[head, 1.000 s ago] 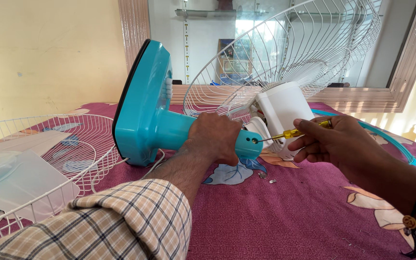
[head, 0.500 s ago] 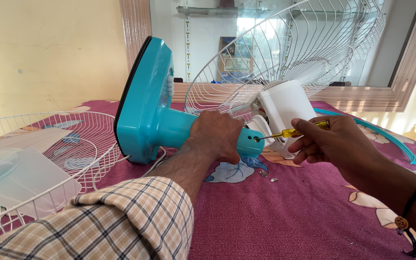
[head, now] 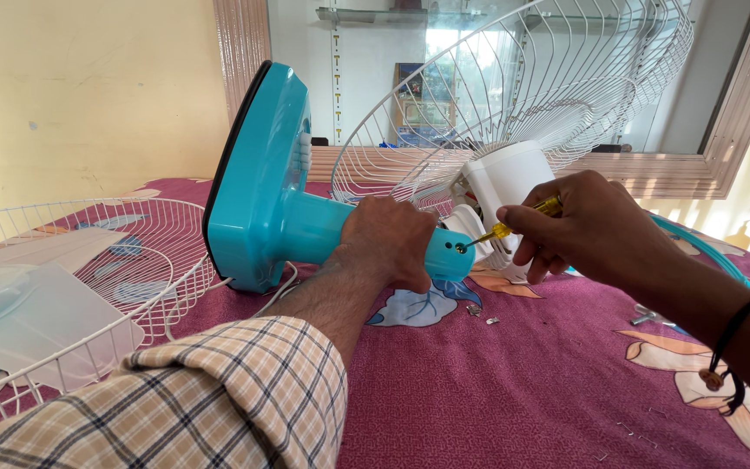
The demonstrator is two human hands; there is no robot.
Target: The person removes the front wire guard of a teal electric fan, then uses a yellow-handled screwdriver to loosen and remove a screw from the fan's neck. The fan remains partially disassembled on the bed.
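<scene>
The teal fan stem [head: 323, 230] is gripped by the left hand [head: 388, 243]; the yellow screwdriver [head: 514, 222], pinched in the closed right hand [head: 588, 227], points left toward the screw [head: 459, 248].

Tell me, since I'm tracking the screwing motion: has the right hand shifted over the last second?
Yes. The right hand has moved left and up, closer to the white motor housing, now overlapping its edge.

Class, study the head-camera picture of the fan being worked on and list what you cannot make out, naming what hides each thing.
- Screw head in the teal stand neck: too small, covered by the screwdriver tip.
- Screwdriver handle: mostly hidden inside the right hand.
- Neck under the left hand: covered by the fingers.
- Loose bits on the cloth: too small to identify.
- Detached grille: cut off by the left edge.
- Motor housing: its joint with the neck is hidden by the hands.
</scene>
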